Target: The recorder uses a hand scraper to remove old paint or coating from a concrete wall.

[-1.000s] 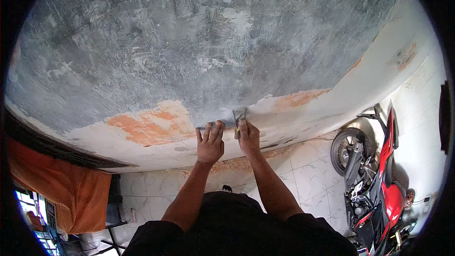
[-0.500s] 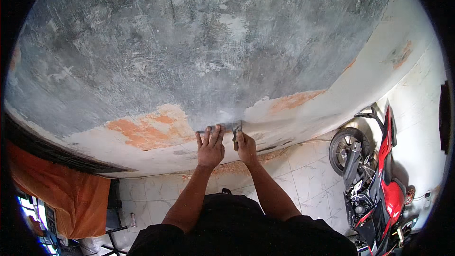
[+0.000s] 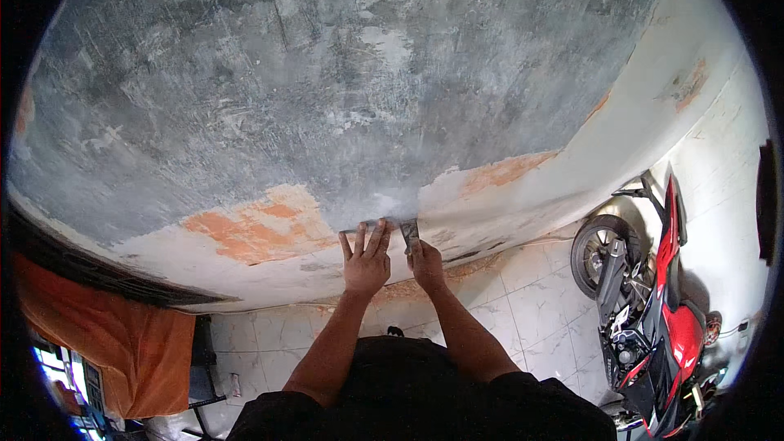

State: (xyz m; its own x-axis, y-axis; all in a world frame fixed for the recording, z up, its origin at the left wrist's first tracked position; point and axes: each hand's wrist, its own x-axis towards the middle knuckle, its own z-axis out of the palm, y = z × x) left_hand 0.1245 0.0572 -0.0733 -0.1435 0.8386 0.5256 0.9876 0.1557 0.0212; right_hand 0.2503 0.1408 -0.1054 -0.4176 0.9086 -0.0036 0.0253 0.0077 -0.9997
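My right hand (image 3: 426,266) grips a small scraper (image 3: 410,233), its dark, flat blade up against the lower part of the wall (image 3: 343,114). Beside it, to the left, my left hand (image 3: 367,268) reaches to the same wall with its fingers stretched out and spread. A thin dark strip (image 3: 346,232) shows at the left fingertips; whether it is a tool edge or part of the wall I cannot tell. Grey, patchy coating covers most of the wall. Below it lie a whitish band and bare orange patches (image 3: 253,227), one on each side of my hands.
Reddish crumbs (image 3: 457,274) lie along the wall's foot on the white tiled floor (image 3: 531,318). A red and black motorcycle (image 3: 653,318) stands at the right near a white wall. At the left hang an orange cloth (image 3: 114,343) and, under it, dark furniture legs (image 3: 200,416).
Both hands have shifted slightly down the wall, and the scraper's blade now tilts and shows more of its face. The view has moved a little.
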